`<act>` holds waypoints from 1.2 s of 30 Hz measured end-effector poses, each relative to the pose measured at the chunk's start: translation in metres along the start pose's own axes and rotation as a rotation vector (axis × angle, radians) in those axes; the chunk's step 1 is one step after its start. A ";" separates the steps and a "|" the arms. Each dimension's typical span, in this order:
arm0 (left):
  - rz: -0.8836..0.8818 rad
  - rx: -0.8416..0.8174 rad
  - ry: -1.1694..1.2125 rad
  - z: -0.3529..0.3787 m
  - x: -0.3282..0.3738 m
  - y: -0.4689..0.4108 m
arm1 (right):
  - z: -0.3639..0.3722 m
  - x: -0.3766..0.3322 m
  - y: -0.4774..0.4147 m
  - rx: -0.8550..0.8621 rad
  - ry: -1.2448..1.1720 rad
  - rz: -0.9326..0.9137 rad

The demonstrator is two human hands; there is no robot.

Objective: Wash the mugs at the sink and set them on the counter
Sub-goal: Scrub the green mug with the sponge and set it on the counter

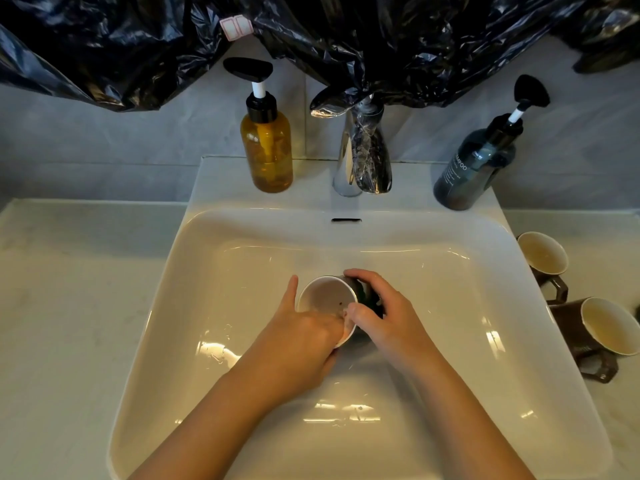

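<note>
White ceramic fills most of the head view: a wide rectangular sink (221, 271) set into a pale counter (69, 271). Just above the middle of the frame, over the basin, a mug (327, 296) with a dark outside and a pale inside lies tipped, its mouth turned up toward the camera. The left hand (301, 337) grips it at the lower rim, fingers curled in over the edge and thumb stretched up along the left side of the mouth. The right hand (384, 306) clasps the dark outer wall from the right, fingers bent over the top and thumb at the rim; a bit of green shows under this palm, perhaps a sponge, though it is too hidden to tell. At the right edge of the frame two more brown mugs stand on the counter just beside the sink, the farther mug (543, 252) above the nearer mug (609, 325), their cream insides and angular handles showing. Behind the basin a chrome tap (346, 157) stands between an amber pump bottle (266, 150) and a blue pump bottle (474, 168). Black plastic sheeting (381, 36) hangs across the top of the frame.
</note>
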State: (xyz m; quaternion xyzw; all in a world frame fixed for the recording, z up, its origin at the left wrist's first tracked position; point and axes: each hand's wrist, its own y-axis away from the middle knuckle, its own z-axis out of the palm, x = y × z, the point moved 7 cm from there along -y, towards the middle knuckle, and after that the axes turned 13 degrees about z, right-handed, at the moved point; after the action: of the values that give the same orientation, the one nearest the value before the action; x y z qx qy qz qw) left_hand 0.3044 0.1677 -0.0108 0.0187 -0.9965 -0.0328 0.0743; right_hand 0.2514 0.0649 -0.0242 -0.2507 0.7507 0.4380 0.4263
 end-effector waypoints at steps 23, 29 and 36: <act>0.192 -0.133 0.056 -0.025 -0.002 0.006 | 0.000 -0.003 -0.003 -0.063 -0.080 -0.098; 0.301 -0.203 -0.027 -0.021 0.002 0.000 | 0.001 -0.001 -0.006 -0.081 -0.073 -0.095; 0.262 0.030 0.102 -0.019 0.002 -0.001 | 0.002 0.002 -0.007 -0.071 -0.047 -0.067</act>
State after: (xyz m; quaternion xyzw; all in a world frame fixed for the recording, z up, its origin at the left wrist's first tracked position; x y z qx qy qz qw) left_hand 0.3052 0.1656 0.0077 -0.1085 -0.9857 -0.0069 0.1284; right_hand 0.2569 0.0631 -0.0295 -0.2802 0.7155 0.4559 0.4491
